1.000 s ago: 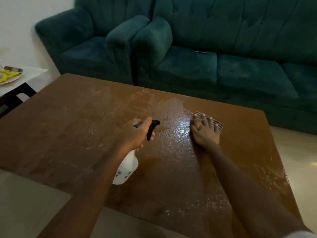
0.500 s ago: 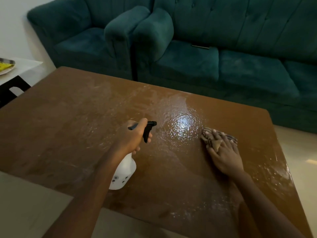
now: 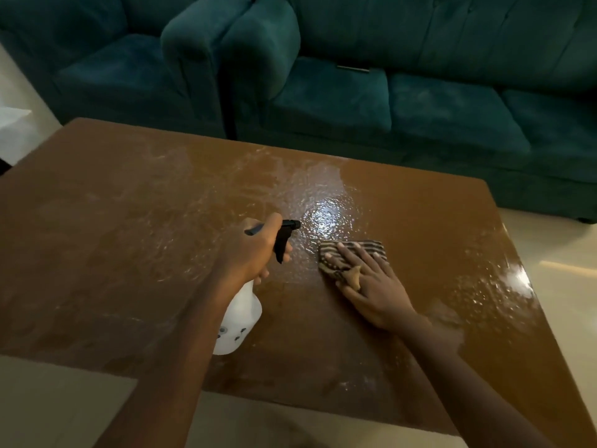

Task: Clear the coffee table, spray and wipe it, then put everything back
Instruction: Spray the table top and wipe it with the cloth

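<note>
The brown coffee table [image 3: 129, 221] fills the view, wet and streaked with spray, with a bright glare patch at its middle. My left hand [image 3: 250, 255] grips the black trigger head of a white spray bottle [image 3: 237, 321], held above the table with its nozzle pointing right. To its right a striped brown cloth [image 3: 371, 248] lies flat on the tabletop. My right hand [image 3: 371, 282] presses on the cloth with straight, spread fingers and hides most of it.
A dark teal sofa [image 3: 436, 108] runs along the table's far side, with a matching armchair [image 3: 113, 69] to its left. A thin flat object [image 3: 352, 68] lies on the sofa seat. Pale floor shows at the right and near edges.
My right hand has slid the cloth from beside the glare patch out to the right, then back left toward the bottle. My left hand keeps hold of the bottle. The camera tilted down.
</note>
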Demonstrator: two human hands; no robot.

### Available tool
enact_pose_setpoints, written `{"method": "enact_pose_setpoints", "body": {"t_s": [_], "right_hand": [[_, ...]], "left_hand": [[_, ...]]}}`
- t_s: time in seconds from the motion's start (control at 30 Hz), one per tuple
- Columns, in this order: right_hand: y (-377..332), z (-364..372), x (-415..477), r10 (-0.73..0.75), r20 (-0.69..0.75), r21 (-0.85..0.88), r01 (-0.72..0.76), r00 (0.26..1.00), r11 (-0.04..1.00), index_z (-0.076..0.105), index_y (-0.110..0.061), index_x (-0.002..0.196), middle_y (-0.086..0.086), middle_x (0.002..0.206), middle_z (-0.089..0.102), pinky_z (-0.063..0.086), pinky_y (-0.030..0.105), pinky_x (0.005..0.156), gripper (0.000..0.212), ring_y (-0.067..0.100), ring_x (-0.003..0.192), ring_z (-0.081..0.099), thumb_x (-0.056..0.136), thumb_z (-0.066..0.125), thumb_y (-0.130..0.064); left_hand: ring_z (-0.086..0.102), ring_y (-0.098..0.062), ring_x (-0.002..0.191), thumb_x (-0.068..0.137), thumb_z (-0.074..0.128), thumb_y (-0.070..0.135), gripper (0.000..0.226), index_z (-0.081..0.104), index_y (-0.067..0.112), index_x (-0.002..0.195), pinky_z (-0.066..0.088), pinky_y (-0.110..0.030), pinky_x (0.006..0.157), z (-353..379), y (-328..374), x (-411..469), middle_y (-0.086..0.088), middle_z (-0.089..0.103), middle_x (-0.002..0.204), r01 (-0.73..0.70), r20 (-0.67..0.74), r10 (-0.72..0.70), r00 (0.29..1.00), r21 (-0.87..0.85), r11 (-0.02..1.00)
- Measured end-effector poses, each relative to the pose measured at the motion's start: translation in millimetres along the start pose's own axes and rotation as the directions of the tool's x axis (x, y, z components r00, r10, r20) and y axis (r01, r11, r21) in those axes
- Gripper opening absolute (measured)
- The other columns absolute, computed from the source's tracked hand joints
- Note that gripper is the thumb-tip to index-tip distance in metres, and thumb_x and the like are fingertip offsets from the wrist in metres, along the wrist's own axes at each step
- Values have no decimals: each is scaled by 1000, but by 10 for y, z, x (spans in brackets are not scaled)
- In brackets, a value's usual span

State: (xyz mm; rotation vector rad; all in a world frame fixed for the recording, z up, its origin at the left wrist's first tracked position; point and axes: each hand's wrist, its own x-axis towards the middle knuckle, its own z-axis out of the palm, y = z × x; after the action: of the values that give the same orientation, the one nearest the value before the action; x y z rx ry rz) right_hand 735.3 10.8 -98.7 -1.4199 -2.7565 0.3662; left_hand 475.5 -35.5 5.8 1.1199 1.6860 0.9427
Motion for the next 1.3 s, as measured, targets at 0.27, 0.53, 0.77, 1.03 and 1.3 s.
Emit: {"method": "enact_pose_setpoints", "body": {"t_s": [0.27, 0.53, 0.77, 1.03, 1.3], "right_hand": [[681, -165, -519, 372, 8, 57, -372, 928, 927, 21, -36, 155, -17, 162, -11, -7, 35, 119, 58, 6, 148, -15, 102, 22, -56], [605, -44, -942, 307, -55, 40, -305, 950, 952, 14, -43, 154, -20, 162, -9, -5, 36, 119, 55, 6, 148, -15, 101, 22, -57], [651, 4, -1112, 293, -70, 38, -291, 954, 956, 19, -39, 156, -19, 163, -5, -5, 35, 119, 57, 7, 150, -11, 101, 22, -55], [685, 75, -1294, 289, -87, 30, -287, 953, 957, 17, -41, 155, -16, 164, -5, -5, 37, 119, 59, 8, 150, -11, 99, 17, -57], [586, 92, -1404, 351, -98, 23, -351, 931, 936, 18, -37, 156, -14, 165, -2, -2, 40, 121, 58, 11, 151, -8, 100, 20, -55]], "left_hand": [[48, -18, 41, 84, 35, 66, 64, 74, 15, 77, 40, -27, 42, 70, -20, -123, -3, 76, 77, -76, 52, 77, 996, -17, 997], [43, -24, 37, 98, 32, 48, 60, 71, 4, 84, 38, -34, 39, 208, -71, -694, -13, 73, 84, -272, -32, 270, 962, -163, 948], [40, -27, 38, 99, 28, 41, 61, 67, -6, 93, 35, -51, 44, 497, -145, -1332, -19, 71, 92, -315, -104, 300, 948, -193, 929], [42, -23, 39, 102, 32, 46, 60, 69, 0, 91, 39, -48, 48, 735, -369, -1759, -15, 71, 94, -352, -84, 342, 936, -197, 915], [47, -25, 36, 96, 41, 53, 56, 65, 4, 83, 40, -33, 40, 1065, -798, -1798, -16, 69, 85, -341, -48, 337, 940, -142, 929]]}}
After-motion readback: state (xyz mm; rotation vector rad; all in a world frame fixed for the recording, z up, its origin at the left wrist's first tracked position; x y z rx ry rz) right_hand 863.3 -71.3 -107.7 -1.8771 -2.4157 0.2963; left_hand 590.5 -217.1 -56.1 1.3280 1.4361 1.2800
